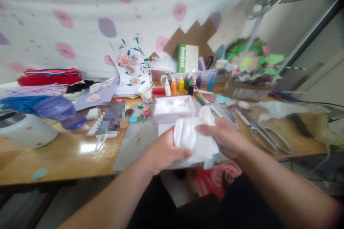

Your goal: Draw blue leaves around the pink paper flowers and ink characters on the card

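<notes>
Both my hands hold a crumpled wad of white tissue paper [194,132] just above the near edge of the wooden table [67,157]. My left hand [164,150] grips its lower left side, thumb pressed onto the paper. My right hand [225,136] closes on it from the right, fingers laid over the top. Under the wad lies a grey cutting mat [134,146] with a white sheet on it. Just behind stands a shallow white box [174,109] filled with more white paper.
Large scissors [264,135] lie to the right. A row of small paint bottles [180,85], a white cup [145,93] and a green notebook box [187,58] stand behind. At left are a purple bottle [60,110], a white jar [25,128] and stacked coloured paper [48,77].
</notes>
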A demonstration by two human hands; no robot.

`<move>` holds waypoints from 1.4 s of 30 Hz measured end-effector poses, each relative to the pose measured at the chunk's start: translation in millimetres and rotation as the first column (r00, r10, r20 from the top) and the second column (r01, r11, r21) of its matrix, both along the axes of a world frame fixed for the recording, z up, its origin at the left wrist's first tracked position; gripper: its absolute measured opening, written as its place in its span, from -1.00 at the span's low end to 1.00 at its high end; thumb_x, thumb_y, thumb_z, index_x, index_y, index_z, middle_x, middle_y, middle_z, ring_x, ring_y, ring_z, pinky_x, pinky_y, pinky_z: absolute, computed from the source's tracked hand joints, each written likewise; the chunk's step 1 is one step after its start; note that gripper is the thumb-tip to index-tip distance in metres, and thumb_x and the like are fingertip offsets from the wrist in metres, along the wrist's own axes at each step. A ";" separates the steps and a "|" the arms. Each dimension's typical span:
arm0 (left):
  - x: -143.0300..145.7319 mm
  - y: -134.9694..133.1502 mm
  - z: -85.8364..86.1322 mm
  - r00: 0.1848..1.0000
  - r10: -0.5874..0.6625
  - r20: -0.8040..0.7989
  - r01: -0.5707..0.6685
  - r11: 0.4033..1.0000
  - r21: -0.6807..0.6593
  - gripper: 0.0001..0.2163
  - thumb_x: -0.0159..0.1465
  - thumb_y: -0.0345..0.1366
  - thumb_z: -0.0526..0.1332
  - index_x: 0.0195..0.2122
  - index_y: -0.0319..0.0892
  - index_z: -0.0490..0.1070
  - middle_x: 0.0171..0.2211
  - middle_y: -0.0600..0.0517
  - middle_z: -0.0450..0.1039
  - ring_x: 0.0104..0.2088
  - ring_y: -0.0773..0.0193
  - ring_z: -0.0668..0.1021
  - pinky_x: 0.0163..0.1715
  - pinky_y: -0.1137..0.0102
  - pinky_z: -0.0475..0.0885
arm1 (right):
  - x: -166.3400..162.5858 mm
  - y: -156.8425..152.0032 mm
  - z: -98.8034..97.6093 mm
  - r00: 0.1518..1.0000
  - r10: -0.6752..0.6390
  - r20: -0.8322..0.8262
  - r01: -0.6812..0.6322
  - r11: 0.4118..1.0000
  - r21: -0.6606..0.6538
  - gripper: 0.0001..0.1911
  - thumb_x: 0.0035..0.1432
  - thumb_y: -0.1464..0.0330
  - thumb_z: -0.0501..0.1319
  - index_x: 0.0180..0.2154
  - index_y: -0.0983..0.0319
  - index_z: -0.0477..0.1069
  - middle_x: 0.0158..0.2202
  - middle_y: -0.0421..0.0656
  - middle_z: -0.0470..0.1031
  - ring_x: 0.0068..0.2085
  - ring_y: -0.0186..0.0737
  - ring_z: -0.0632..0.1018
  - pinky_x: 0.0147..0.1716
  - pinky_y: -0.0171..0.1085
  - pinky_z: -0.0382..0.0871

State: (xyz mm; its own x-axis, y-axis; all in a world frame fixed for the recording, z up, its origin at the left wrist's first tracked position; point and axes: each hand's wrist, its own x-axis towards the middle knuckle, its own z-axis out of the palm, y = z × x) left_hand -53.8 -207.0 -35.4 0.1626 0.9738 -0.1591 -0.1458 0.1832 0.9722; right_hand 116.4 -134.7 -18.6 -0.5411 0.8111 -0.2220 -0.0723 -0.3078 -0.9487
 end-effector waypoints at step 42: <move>-36.5 -3.5 -58.0 0.541 0.556 -0.631 -0.209 0.815 0.540 -0.74 0.23 -0.40 0.05 -0.04 -0.17 0.24 0.13 -0.18 0.20 0.12 0.02 0.31 0.13 0.01 0.16 | -13.4 56.8 -25.3 0.742 0.007 0.670 -0.379 0.830 0.410 -0.93 -0.14 0.43 0.17 -0.55 0.23 0.43 -0.49 -0.15 0.52 -0.38 -0.12 0.47 -0.36 -0.25 0.27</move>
State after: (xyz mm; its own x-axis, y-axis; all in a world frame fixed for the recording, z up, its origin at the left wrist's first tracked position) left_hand -90.3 -210.5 -93.4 -0.2449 0.9099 0.3348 0.6749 -0.0879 0.7326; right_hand 103.0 -78.0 -43.9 -0.5861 0.7928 -0.1671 0.5876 0.2739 -0.7613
